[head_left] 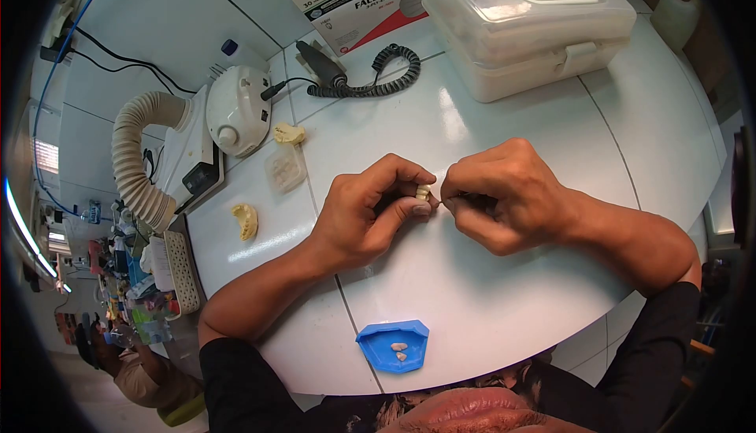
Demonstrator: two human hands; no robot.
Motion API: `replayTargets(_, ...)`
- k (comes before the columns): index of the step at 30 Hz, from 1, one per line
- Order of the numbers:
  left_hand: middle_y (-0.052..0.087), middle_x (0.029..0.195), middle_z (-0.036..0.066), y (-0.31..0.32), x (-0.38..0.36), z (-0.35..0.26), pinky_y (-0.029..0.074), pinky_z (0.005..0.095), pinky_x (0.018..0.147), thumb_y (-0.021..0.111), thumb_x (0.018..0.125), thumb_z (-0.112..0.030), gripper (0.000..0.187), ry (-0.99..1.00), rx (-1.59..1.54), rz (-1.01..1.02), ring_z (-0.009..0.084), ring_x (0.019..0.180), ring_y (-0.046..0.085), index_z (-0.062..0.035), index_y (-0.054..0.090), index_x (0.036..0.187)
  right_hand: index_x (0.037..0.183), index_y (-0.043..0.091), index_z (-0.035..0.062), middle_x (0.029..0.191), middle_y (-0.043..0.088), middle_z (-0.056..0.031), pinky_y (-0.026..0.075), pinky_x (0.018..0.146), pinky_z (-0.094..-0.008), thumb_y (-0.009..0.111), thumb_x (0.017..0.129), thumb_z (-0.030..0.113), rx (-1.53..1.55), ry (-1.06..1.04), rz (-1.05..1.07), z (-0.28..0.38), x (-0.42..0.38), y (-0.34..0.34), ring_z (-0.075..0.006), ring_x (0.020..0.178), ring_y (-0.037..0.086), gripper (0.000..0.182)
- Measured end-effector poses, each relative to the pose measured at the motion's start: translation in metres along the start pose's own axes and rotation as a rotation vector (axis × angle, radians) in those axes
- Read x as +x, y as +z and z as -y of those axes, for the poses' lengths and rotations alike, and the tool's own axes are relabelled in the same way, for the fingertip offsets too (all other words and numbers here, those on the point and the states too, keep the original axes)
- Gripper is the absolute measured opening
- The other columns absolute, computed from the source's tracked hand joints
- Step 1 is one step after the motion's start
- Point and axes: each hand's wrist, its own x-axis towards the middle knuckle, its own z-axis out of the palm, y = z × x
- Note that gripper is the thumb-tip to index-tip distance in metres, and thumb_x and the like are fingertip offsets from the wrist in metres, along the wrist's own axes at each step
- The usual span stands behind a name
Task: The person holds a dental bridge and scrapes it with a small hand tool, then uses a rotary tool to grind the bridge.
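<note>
Between the thumb and fingertips of my left hand [366, 208] is a small cream-coloured dental piece [423, 192] that looks like a few joined teeth. My right hand [504, 196] is closed in a pinch just beside it; what its fingers hold, if anything, is hidden. Both hands are over the middle of the white tiled table. In front of me sits a blue tray [378, 339] with small whitish tooth-shaped pieces [400, 347] in it. To the left lie a yellowish dental cast [246, 221], a second cast [289, 133] and a small clear box [284, 169].
A white control unit [236, 110] and a ribbed suction hose [130, 137] stand at the back left. Behind my hands lies a black handpiece [321, 64] with a coiled cord, near a face mask box [354, 7] and a translucent case [528, 31]. A person [150, 374] is at lower left.
</note>
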Motion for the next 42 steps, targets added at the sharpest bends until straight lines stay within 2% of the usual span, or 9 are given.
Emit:
replayTargets(8, 0.079, 0.115, 0.013, 0.000, -0.001, -0.004, 0.055, 0.0213, 0.069, 0.060, 0.107, 0.005, 0.026, -0.072, -0.091, 0.001, 0.0161, 0.108, 0.078, 0.0024, 0.057, 0.132, 0.081, 0.066, 0.0021, 0.061, 0.063, -0.0122, 0.049, 0.051, -0.0402, 0.069, 0.083, -0.001, -0.044, 0.025, -0.112, -0.003, 0.000, 0.005, -0.0285, 0.050, 0.063, 0.004)
replayTargets(14, 0.079, 0.114, 0.013, -0.001, 0.000, -0.005, 0.057, 0.0218, 0.073, 0.060, 0.107, 0.004, 0.025, -0.055, -0.044, 0.017, 0.0164, 0.108, 0.078, 0.0026, 0.057, 0.133, 0.082, 0.067, 0.0016, 0.061, 0.064, -0.0126, 0.048, 0.050, -0.0393, 0.072, 0.086, 0.000, -0.030, 0.029, -0.141, -0.002, -0.001, 0.006, -0.0275, 0.050, 0.064, 0.007)
replayTargets(17, 0.079, 0.113, 0.013, 0.000, 0.000, -0.004, 0.061, 0.0245, 0.081, 0.062, 0.107, 0.005, 0.025, -0.055, -0.071, 0.005, 0.0170, 0.108, 0.078, 0.0034, 0.058, 0.131, 0.083, 0.067, 0.0019, 0.061, 0.064, -0.0125, 0.048, 0.050, -0.0393, 0.072, 0.086, 0.000, -0.037, 0.032, -0.141, 0.000, 0.000, 0.005, -0.0278, 0.050, 0.064, 0.007)
replayTargets(23, 0.082, 0.109, 0.013, 0.000, -0.001, 0.004, 0.062, 0.0296, 0.094, 0.072, 0.101, 0.003, 0.025, -0.008, -0.068, -0.042, 0.0169, 0.105, 0.079, 0.0044, 0.070, 0.126, 0.089, 0.068, 0.0015, 0.068, 0.068, -0.0126, 0.051, 0.054, -0.0403, 0.073, 0.086, 0.000, -0.088, 0.010, -0.089, -0.004, -0.001, 0.006, -0.0299, 0.057, 0.067, 0.006)
replayTargets(29, 0.082, 0.109, 0.012, 0.004, -0.002, 0.009, 0.063, 0.0282, 0.089, 0.074, 0.099, 0.002, 0.027, 0.020, -0.043, -0.101, 0.0159, 0.097, 0.080, 0.0046, 0.072, 0.127, 0.090, 0.068, 0.0017, 0.071, 0.067, -0.0133, 0.052, 0.056, -0.0412, 0.074, 0.087, -0.001, -0.069, 0.015, -0.212, -0.005, 0.000, 0.011, -0.0307, 0.063, 0.069, 0.008)
replayTargets(33, 0.082, 0.110, 0.014, 0.004, -0.001, 0.005, 0.064, 0.0289, 0.090, 0.071, 0.101, 0.004, 0.027, 0.027, -0.049, -0.069, 0.0163, 0.097, 0.080, 0.0063, 0.069, 0.128, 0.100, 0.073, 0.0021, 0.078, 0.069, -0.0108, 0.055, 0.058, -0.0380, 0.075, 0.089, -0.003, -0.070, -0.018, -0.183, -0.004, -0.001, 0.008, -0.0282, 0.065, 0.070, 0.013)
replayTargets(35, 0.080, 0.115, 0.017, 0.001, -0.001, 0.001, 0.065, 0.0308, 0.095, 0.068, 0.102, 0.007, 0.027, -0.009, -0.067, -0.015, 0.0172, 0.101, 0.079, 0.0092, 0.066, 0.129, 0.110, 0.077, 0.0028, 0.084, 0.070, -0.0093, 0.056, 0.060, -0.0362, 0.075, 0.090, -0.005, -0.061, -0.076, -0.191, -0.006, -0.002, 0.008, -0.0260, 0.068, 0.070, 0.022)
replayTargets(38, 0.080, 0.113, 0.016, -0.001, 0.000, 0.002, 0.065, 0.0280, 0.089, 0.064, 0.102, 0.009, 0.026, -0.010, -0.113, 0.027, 0.0161, 0.097, 0.079, 0.0078, 0.065, 0.129, 0.125, 0.079, 0.0075, 0.094, 0.070, -0.0083, 0.059, 0.064, -0.0348, 0.075, 0.090, -0.008, -0.063, -0.140, -0.223, -0.006, 0.001, 0.011, -0.0231, 0.075, 0.071, 0.039)
replayTargets(42, 0.083, 0.105, 0.012, -0.004, 0.002, -0.005, 0.063, 0.0311, 0.086, 0.068, 0.101, 0.002, 0.023, -0.070, -0.101, 0.053, 0.0163, 0.097, 0.080, 0.0028, 0.069, 0.124, 0.128, 0.080, 0.0096, 0.100, 0.069, -0.0091, 0.060, 0.068, -0.0349, 0.076, 0.087, -0.009, -0.096, -0.168, -0.175, -0.003, 0.003, 0.010, -0.0221, 0.083, 0.070, 0.045)
